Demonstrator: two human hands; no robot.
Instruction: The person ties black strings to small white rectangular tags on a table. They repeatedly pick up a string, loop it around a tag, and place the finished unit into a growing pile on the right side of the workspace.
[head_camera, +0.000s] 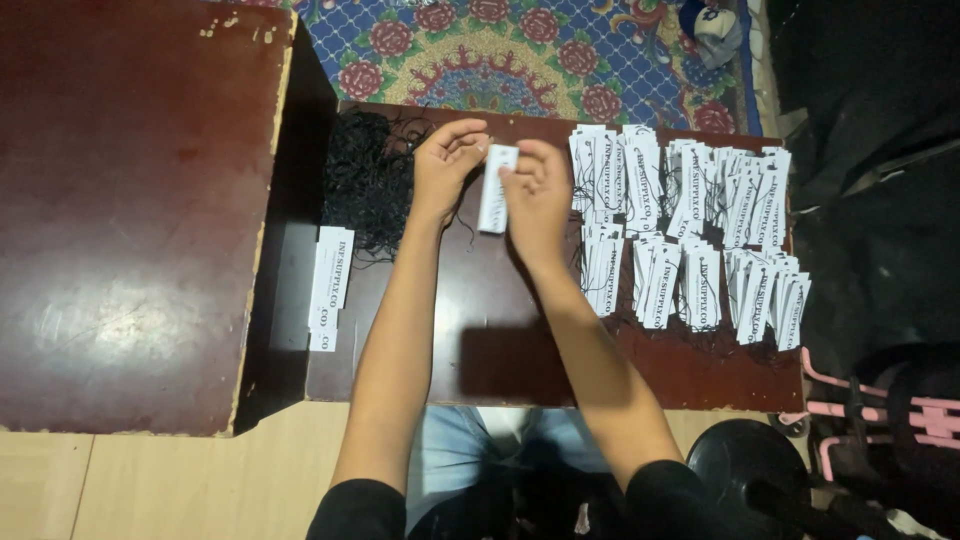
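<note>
Both hands meet over a low dark wooden table (520, 350). My right hand (535, 190) pinches a white paper tag (495, 190) that hangs upright between the hands. My left hand (445, 165) touches the tag's top end with its fingertips, seemingly with a thin black string that is hard to make out. A tangled heap of black strings (365, 180) lies just left of my left hand. To the right of my right hand lie several fanned bundles of white tags with strings (690, 220), in two rows.
A small stack of plain white tags (330, 285) lies at the table's left edge. A larger dark red table (130, 210) stands to the left. A patterned rug (520, 55) lies beyond. Black weights (745, 460) and a pink frame (880, 410) sit at lower right.
</note>
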